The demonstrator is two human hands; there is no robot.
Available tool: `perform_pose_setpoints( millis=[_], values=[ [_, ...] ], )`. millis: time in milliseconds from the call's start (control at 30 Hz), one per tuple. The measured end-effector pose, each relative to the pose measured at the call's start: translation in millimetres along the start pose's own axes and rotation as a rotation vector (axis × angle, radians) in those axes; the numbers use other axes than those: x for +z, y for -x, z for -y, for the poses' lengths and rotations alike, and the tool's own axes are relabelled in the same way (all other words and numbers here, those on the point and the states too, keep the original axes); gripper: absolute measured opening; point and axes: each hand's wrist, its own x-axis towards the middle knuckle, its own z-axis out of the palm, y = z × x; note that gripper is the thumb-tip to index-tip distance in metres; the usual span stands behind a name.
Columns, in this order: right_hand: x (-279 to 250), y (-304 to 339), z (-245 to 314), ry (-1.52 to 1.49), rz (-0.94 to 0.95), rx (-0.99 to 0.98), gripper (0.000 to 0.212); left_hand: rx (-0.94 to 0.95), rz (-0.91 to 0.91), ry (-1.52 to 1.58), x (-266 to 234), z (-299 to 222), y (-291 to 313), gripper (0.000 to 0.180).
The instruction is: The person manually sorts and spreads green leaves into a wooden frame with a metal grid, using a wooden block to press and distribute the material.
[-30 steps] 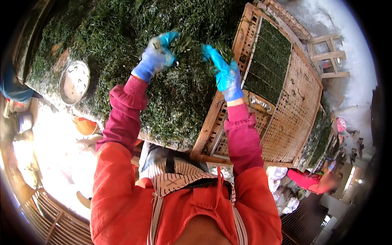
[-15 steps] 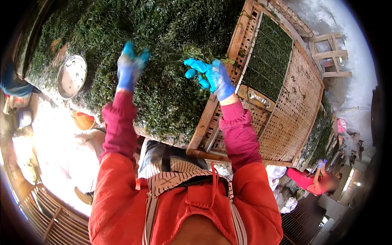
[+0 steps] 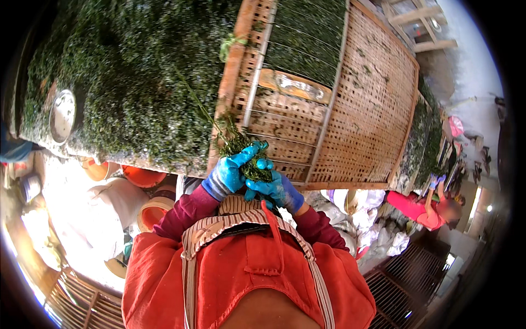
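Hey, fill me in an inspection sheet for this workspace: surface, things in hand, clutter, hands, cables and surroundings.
Surface: a worktop spread with dark green plant matter at left; a perforated board in a wooden frame at right.
Job's things: a green clump between the hands; on the board, a green layer and a wooden piece with a shiny part.
Clutter: round dish on the worktop; orange-red container below its edge; pale bags.
Hands: left hand and right hand, blue-gloved, fingers curled on the clump.
Cables: nothing seen near the hands; background unclear.
Surroundings: another person at right; slatted rack lower left.
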Motion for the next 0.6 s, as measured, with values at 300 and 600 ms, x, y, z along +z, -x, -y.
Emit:
perform_pose_setpoints(
  millis=[300, 600],
  values=[
    [-78, -35, 113, 0.217, 0.047, -0.451, 0.047, 0.59, -0.005, -0.444, 61, -83, -89, 0.042],
    [-170, -86, 154, 1.357, -0.072, 0.054, 0.055, 0.165, -1.2, -1.991, 41, -146, -64, 0.056]
  ],
)
